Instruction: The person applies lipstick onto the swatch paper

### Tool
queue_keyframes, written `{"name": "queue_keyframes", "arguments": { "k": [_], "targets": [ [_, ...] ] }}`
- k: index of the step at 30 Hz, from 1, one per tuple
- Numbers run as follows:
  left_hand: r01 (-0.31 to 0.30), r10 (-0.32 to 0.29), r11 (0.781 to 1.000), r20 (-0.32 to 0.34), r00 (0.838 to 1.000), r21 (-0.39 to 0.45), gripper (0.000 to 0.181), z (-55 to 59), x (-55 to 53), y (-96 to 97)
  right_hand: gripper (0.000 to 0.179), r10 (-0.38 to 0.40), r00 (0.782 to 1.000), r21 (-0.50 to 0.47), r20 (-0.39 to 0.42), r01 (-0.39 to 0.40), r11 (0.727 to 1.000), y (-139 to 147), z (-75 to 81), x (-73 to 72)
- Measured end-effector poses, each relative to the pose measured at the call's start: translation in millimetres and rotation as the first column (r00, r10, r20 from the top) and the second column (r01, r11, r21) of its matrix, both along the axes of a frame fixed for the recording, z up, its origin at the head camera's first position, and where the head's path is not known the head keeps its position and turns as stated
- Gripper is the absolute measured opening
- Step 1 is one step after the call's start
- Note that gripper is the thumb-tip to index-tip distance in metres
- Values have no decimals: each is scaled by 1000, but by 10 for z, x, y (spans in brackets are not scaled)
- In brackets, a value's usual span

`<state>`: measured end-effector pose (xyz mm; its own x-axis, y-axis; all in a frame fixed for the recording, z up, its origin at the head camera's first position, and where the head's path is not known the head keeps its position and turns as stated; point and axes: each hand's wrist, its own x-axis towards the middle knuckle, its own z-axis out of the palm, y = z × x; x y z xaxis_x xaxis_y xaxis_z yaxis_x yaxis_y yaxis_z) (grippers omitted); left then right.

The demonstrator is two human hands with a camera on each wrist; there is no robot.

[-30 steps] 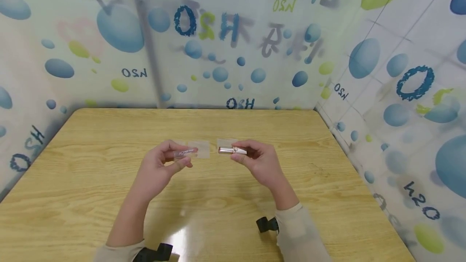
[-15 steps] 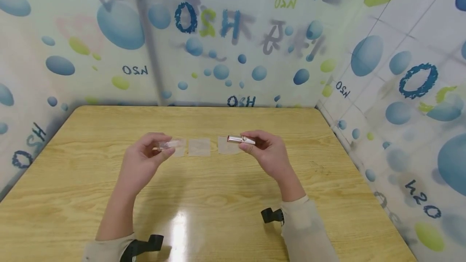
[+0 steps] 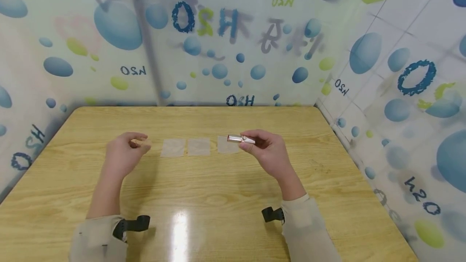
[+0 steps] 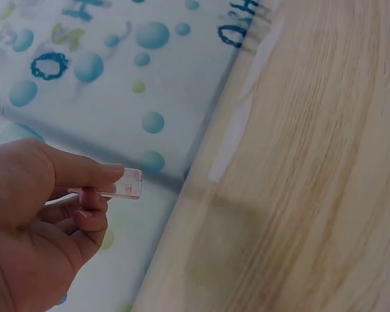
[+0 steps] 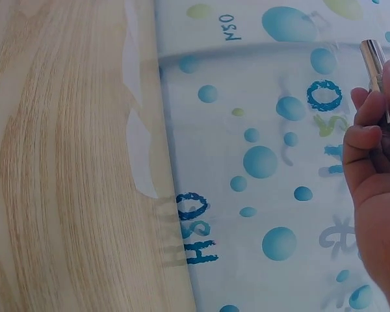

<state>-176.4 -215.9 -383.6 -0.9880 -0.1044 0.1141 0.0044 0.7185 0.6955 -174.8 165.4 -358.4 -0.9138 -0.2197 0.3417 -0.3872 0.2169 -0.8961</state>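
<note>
My left hand (image 3: 123,155) pinches a clear lipstick cap (image 4: 131,184) between thumb and fingers, left of the paper squares. In the left wrist view the cap's see-through end pokes out past the fingertips; in the head view it barely shows. Between the thumb and fingers of my right hand (image 3: 268,155) is a shiny silver lipstick tube (image 3: 236,138), its reddish end pointing left. That tube overlaps the rightmost thin white square (image 3: 223,145) in the head view. The right wrist view shows the lipstick tube (image 5: 372,58) standing up out of the fingers.
Two more thin whitish squares, one on the left (image 3: 172,148) and one in the middle (image 3: 199,147), lie in a row on the wooden table (image 3: 218,197). Behind the table and along its right side hangs a bubble-patterned sheet (image 3: 218,51). Black camera straps sit on both wrists.
My left hand has moved left with the clear cap, away from the lipstick tube, uncovering the left square. My right hand shifted slightly right and up, then stayed still, still holding the tube.
</note>
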Motion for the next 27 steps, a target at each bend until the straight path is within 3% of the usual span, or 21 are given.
{"name": "queue_keyframes", "arguments": {
  "k": [10, 21, 27],
  "targets": [
    [53, -56, 998, 127, 990, 26, 38, -83, -167, -204, 24, 3, 1000, -10, 12, -3, 1000, -18, -11, -10],
    [73, -79, 996, 171, 982, 44, 37, -267, -276, -341, 26, 10, 1000, 5, 2, -10, 1000, -35, -25, -18],
    [101, -123, 990, 259, 958, 94, 44, -329, -349, -370, 26, 4, 1000, -2, 13, -4, 1000, -28, -34, -12]
  ]
}}
